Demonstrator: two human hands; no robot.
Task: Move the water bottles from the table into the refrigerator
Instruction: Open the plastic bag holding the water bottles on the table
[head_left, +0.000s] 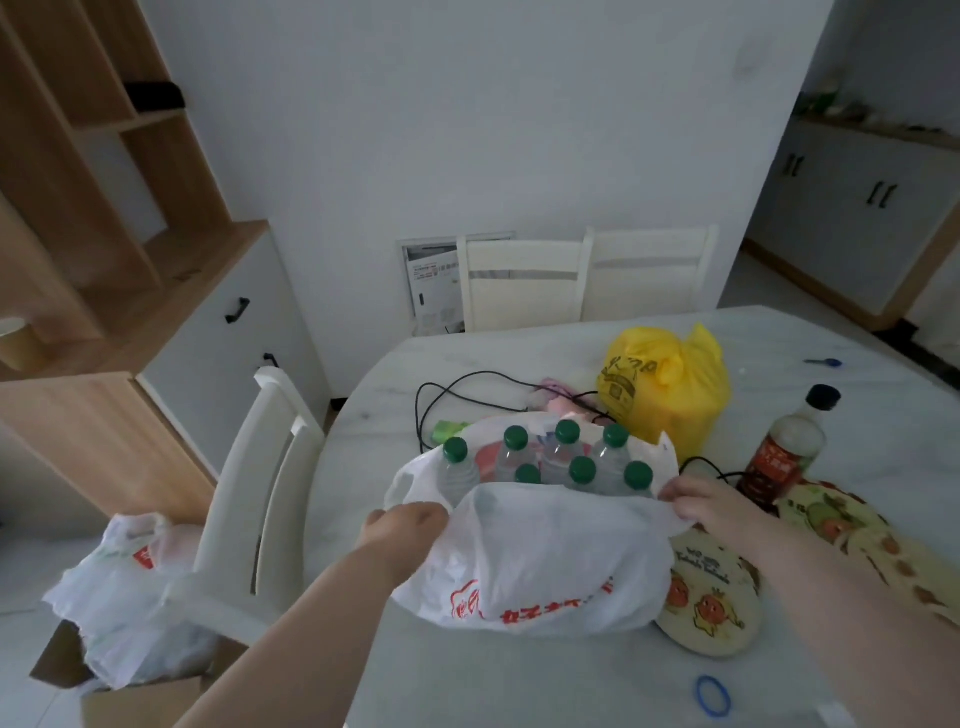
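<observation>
We hold open a white plastic bag (545, 561) on the table (519, 675), left hand (402, 525) gripping its left rim, right hand (701, 501) pinching its right, with the green-capped water bottles (566, 462) upright inside, just beyond and between both hands.

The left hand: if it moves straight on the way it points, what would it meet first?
The left hand, gripping the white bag, would probably meet the leftmost water bottle; depth is unclear.
</observation>
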